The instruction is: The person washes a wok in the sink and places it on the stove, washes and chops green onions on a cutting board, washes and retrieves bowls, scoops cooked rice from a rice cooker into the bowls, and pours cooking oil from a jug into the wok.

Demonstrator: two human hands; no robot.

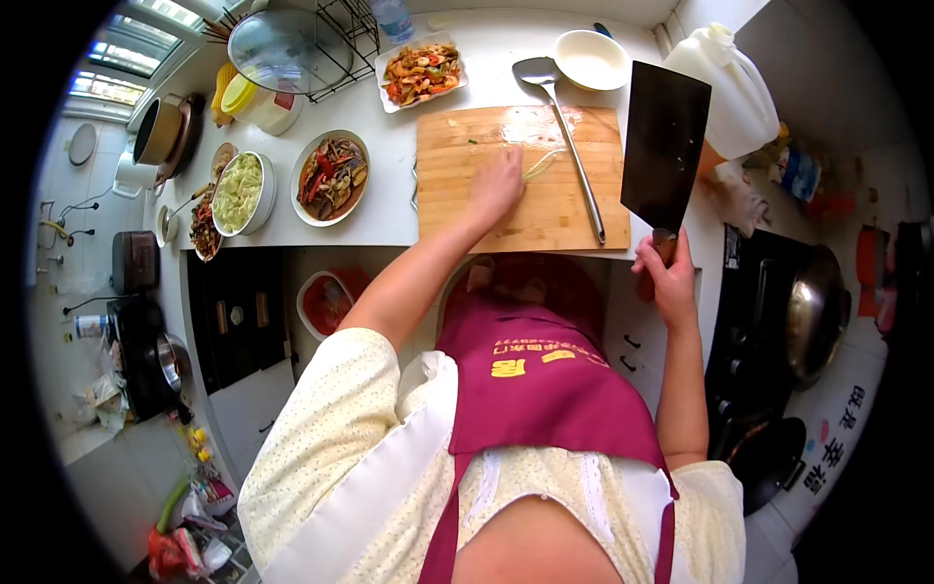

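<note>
My right hand point(669, 274) is wrapped round the handle of a broad dark cleaver point(667, 146), its blade raised at the right of the board. On the wooden cutting board point(448, 209), my left hand point(499, 181) rests with its fingers closed, beside a thin pale strand point(541, 165). What its fingers hold, if anything, is too small to make out. A metal spatula point(577, 156) lies across the board's right part, its head past the far edge. Wet spots and a small green bit show near the board's far side.
Behind the board stand a plate of stir-fry point(420, 74) and a white bowl point(592, 60). To the left are a dish of dark food point(332, 179) and a bowl of chopped greens point(243, 195). A white jug point(725, 92) stands right, beyond the cleaver.
</note>
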